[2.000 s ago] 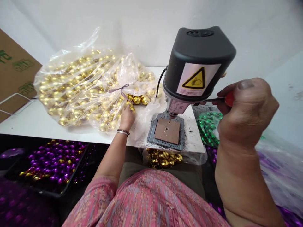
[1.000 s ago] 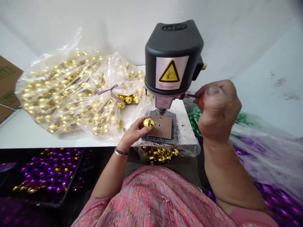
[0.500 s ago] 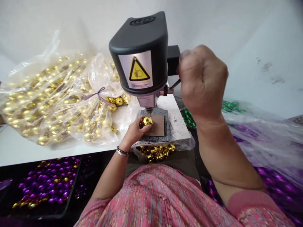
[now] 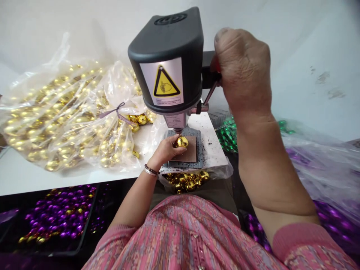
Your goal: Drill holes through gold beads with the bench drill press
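Observation:
Between the thumb and fingers of my left hand [image 4: 166, 150] is a shiny gold faceted ball [image 4: 182, 142]. The ball is just under the chuck of a black bench drill press [image 4: 165, 48], over a brown board [image 4: 191, 150] on the machine's grey base [image 4: 199, 159]. Whether the bit touches the ball is too small to tell. My right hand [image 4: 244, 63] is raised to the right of the machine head, closed around the red-tipped feed lever [image 4: 212, 92]. Most of the lever's grip is hidden by my fingers.
A tied clear bag of gold balls [image 4: 64, 120] lies on the white table [image 4: 17, 180]. More gold balls [image 4: 187, 181] sit in plastic below the base. Purple balls [image 4: 59, 210] fill a black tray at lower left; green balls [image 4: 228, 135] and bagged purple ones [image 4: 332, 221] lie right.
My left hand has shifted right with the gold ball, bringing it under the chuck. My right hand has moved up with the lever, which now points more steeply upward.

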`<state>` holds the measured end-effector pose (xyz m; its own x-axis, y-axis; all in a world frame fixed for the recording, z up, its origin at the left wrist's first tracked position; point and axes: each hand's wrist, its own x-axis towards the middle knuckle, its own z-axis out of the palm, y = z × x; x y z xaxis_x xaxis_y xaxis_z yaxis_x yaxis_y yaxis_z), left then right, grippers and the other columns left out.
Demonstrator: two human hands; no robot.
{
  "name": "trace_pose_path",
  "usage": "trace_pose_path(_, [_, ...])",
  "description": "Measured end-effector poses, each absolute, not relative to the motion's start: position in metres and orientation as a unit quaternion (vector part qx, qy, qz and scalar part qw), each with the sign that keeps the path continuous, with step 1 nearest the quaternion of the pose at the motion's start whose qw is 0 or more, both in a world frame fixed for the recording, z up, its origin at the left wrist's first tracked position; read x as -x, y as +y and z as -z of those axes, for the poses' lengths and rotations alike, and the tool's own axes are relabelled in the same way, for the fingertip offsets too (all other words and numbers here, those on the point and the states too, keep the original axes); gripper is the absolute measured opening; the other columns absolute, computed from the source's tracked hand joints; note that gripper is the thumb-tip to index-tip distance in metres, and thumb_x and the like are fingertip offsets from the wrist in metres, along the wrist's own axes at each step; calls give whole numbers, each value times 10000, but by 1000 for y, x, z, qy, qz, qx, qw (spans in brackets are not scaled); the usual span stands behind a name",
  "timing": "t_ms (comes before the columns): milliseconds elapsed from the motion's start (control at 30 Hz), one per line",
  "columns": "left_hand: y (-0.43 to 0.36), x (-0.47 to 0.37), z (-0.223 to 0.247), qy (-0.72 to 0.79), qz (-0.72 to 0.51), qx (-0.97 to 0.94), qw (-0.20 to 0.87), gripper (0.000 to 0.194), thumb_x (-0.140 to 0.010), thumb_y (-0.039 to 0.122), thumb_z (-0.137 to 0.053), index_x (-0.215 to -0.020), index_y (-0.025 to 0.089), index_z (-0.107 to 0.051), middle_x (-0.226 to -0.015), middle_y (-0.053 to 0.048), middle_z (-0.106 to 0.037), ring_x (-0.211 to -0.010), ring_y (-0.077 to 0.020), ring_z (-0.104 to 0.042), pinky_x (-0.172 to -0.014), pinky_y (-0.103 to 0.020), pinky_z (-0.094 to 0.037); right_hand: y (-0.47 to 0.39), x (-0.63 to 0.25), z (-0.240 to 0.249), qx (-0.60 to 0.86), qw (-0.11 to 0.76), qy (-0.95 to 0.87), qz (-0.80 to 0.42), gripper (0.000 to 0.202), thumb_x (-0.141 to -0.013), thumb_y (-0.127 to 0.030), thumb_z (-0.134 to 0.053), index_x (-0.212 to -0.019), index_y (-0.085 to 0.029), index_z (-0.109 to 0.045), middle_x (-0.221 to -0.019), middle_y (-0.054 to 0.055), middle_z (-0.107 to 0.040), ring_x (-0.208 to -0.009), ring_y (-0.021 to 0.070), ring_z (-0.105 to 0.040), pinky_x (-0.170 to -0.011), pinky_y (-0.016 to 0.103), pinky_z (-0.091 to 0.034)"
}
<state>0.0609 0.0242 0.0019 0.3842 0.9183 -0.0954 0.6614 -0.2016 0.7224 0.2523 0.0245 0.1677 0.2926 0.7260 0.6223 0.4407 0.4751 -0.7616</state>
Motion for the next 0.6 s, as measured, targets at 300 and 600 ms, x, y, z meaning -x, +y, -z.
trace_pose_path(300, [24,-55,16,499,-238,-724,413,614,-717,283,-770,-1311,182,-652,-1044,-24,-743,-907,-181,-657,-819,-269,-519,-35,-248,-137,475,586,-656,-35,259,-930,-357,-485,-715,-213,-498,-623,-42,-471,-586,75,-410,-598,263,-352])
trace_pose_path(600, [19,-57,13,486,-252,-728,413,561,-732,239,-759,-1285,200,-668,-1078,-17,-749,-930,-188,-666,-850,-268,-514,-59,-239,-70,478,557,-671,107,121,-851,-211,-500,-820,-211,-617,-723,-6,-628,-675,118,-556,-619,293,-427])
